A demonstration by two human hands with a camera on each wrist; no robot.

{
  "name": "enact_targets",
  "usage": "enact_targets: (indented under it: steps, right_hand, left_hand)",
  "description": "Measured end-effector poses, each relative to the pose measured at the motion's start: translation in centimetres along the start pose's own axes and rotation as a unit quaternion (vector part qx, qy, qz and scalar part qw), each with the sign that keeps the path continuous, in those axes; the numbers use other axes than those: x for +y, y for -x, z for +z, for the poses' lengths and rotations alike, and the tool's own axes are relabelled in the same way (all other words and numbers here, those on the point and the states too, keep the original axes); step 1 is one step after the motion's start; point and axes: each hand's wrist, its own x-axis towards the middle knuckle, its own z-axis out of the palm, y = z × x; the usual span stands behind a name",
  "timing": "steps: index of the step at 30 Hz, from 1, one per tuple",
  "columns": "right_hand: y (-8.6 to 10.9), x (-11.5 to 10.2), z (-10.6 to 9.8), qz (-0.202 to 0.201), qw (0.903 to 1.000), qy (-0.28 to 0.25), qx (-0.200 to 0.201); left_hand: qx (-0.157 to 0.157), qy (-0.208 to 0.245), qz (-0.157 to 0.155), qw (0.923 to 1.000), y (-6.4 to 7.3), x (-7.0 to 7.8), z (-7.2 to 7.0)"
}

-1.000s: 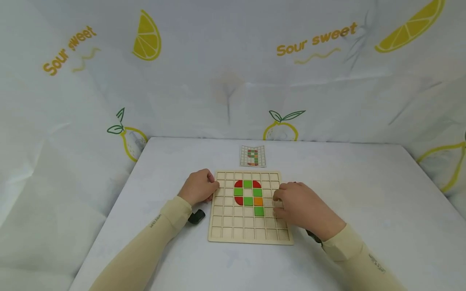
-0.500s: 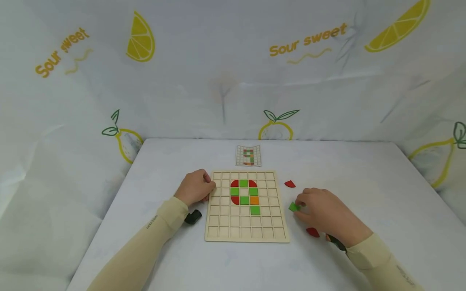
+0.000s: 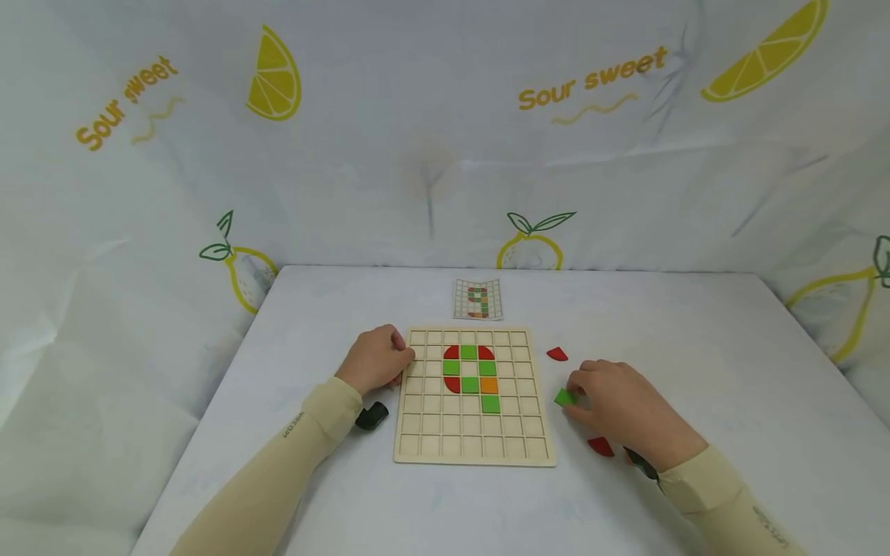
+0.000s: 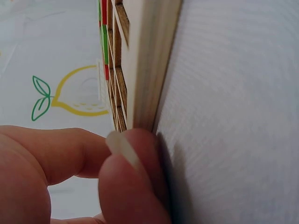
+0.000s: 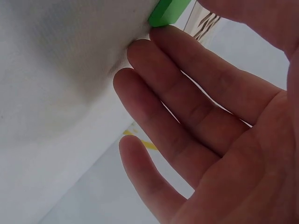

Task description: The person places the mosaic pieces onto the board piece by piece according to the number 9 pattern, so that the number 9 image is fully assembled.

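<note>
A pale wooden grid board [image 3: 460,446] lies flat, with red, green and orange tiles set in its cells as a looped figure with a short tail. At its left edge my left hand [image 3: 375,359] grips the rim; in the left wrist view the thumb [image 4: 126,182] and bent fingers meet at the board's side. To the right of the board, my right hand [image 3: 619,405] pinches a green square tile [image 3: 564,397] low over the table. The right wrist view has this green tile [image 5: 168,11] at the fingertips, the other fingers extended.
A small pattern card [image 3: 477,300] with a matching coloured figure lies behind the board. Right of the board are a red quarter-round tile [image 3: 557,354] and another red tile [image 3: 601,446]; an orange piece shows partly beside the right wrist. Printed white cloth [image 3: 389,177] hangs behind.
My right hand has moved right, off the board's right edge, to the loose tiles and has taken hold of the green one. The left hand has stayed at the board's left edge.
</note>
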Motion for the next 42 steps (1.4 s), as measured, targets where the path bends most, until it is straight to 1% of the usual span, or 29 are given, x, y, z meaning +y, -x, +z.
enact_targets:
  steps: [10,19,23,27,35,42]
  right_hand:
    - [-0.3,0.0,0.0,-0.007,1.0,0.004,-0.003]
    - [-1.0,-1.1,-0.8,-0.01,0.9999,-0.001,0.001]
    - [-1.6,-1.9,-1.2,-0.021,0.9998,0.002,0.0]
    - [-2.3,-2.9,-1.4,-0.031,0.9994,0.017,-0.005]
    - [-3.5,-4.8,-1.4,-0.044,0.9986,0.028,-0.009]
    - [-4.1,-6.5,-1.1,-0.059,0.9977,0.031,-0.01]
  left_hand:
    - [0.002,-0.001,0.002,1.0,0.0,-0.1,0.1]
    - [0.002,0.0,0.003,1.0,-0.1,-0.2,0.1]
    - [0.001,-0.003,0.0,1.0,-0.1,-0.2,0.1]
    - [0.0,-0.004,-0.004,1.0,-0.1,-0.2,0.1]
    - [0.0,-0.008,-0.003,1.0,-0.2,-0.2,0.2]
    - [0.001,-0.004,-0.004,1.0,-0.1,-0.2,0.2]
